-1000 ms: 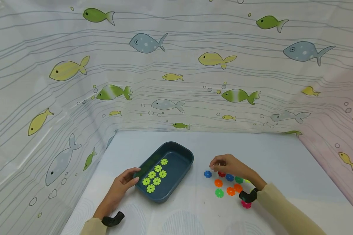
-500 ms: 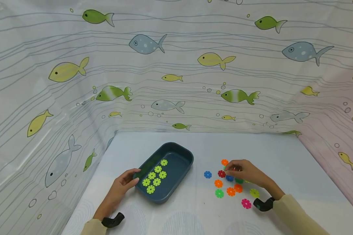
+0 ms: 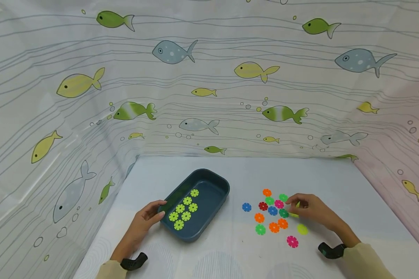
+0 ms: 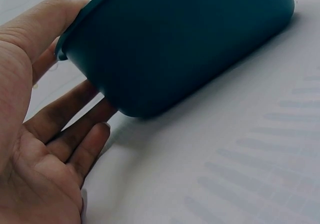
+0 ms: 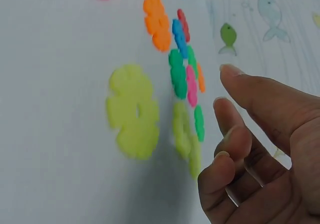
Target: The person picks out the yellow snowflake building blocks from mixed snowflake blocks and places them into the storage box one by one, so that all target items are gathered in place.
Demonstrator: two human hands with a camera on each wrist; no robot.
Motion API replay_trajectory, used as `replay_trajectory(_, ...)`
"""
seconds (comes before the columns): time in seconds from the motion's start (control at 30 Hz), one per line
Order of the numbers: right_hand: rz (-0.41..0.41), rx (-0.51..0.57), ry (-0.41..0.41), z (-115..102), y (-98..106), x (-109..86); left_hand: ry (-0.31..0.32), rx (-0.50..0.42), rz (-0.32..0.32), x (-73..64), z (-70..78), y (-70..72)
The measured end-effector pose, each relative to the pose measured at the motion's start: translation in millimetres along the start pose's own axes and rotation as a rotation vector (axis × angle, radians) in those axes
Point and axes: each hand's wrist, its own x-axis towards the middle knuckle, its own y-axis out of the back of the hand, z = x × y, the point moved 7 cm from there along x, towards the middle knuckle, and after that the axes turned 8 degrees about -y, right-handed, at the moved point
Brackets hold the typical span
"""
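My left hand point(image 3: 147, 217) holds the near-left corner of a dark blue rectangular tub point(image 3: 209, 201). In the left wrist view the thumb lies on the tub's rim point(image 4: 75, 30) and fingers reach the outside wall. Several yellow-green notched discs point(image 3: 186, 215) lie inside, toward the left. My right hand point(image 3: 312, 209) hovers at the right side of a group of coloured flower-shaped discs, its fingers loosely bent and nothing seen between them. Nearest to it are a pink disc point(image 3: 279, 204), a dark green disc point(image 3: 283, 213) and yellow-green discs point(image 5: 134, 112), partly hidden by the hand in the head view.
Orange discs point(image 3: 274, 227), blue discs point(image 3: 246, 207), a dark red disc point(image 3: 263, 206) and light green discs point(image 3: 260, 229) lie on the white table point(image 3: 230, 252). A pink disc point(image 3: 292, 242) lies nearer the front. A fish-patterned curtain point(image 3: 209, 77) encloses the back and sides.
My right hand has moved rightward across the loose discs, uncovering orange, light green and pink ones at the back. The left hand and the tub stay where they were.
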Motion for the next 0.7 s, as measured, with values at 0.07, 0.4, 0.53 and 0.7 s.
replay_trajectory(0.07, 0.017, -0.007, -0.006, 7.0, 2.9, -1.7, -0.002, -0.005, 0.0, -0.2, -0.1, 0.1)
replay_trajectory(0.4, 0.044, -0.053, -0.01, 28.5, 5.9, -5.3, -0.018, -0.01, -0.004, -1.1, 1.2, -0.1)
replay_trajectory(0.53, 0.042, -0.08, -0.029, 29.4, 5.0, -6.6, -0.021, -0.01, -0.003, -1.3, 1.7, 0.0)
replay_trajectory(0.7, 0.026, -0.093, -0.055, 30.7, 2.3, -5.5, -0.023, -0.009, -0.001, -1.7, 2.2, -0.1)
